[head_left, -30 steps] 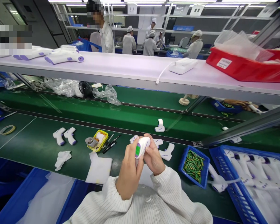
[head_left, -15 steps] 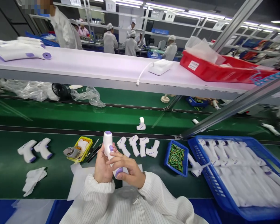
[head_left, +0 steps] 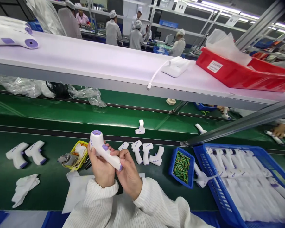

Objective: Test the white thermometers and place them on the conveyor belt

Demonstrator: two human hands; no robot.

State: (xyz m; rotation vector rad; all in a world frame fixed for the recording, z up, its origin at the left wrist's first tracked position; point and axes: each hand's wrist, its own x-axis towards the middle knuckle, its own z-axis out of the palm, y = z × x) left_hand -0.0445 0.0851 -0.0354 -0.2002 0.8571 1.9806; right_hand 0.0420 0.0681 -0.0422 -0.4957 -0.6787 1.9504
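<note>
White plastic with purple trim: that is the thermometer (head_left: 104,150) you hold above the green worktop (head_left: 49,186), in front of your chest. Your left hand (head_left: 100,167) is closed around its middle from below, and your right hand (head_left: 128,172) grips the lower end, thumb by the purple cap. Keep both holds firm but light, with your fingers off the purple buttons, and tilt the round purple head toward you if you want to look it over.

Just beyond your hands lies a row of finished thermometers (head_left: 142,152), and to the left a yellow tray (head_left: 79,154) with small tools. A blue bin of green batteries (head_left: 181,164) sits to your right, beside a large blue crate (head_left: 242,183) of more units. White cloths (head_left: 23,187) lie at your left. Nothing crowds your hands, though the row is close enough to knock.
</note>
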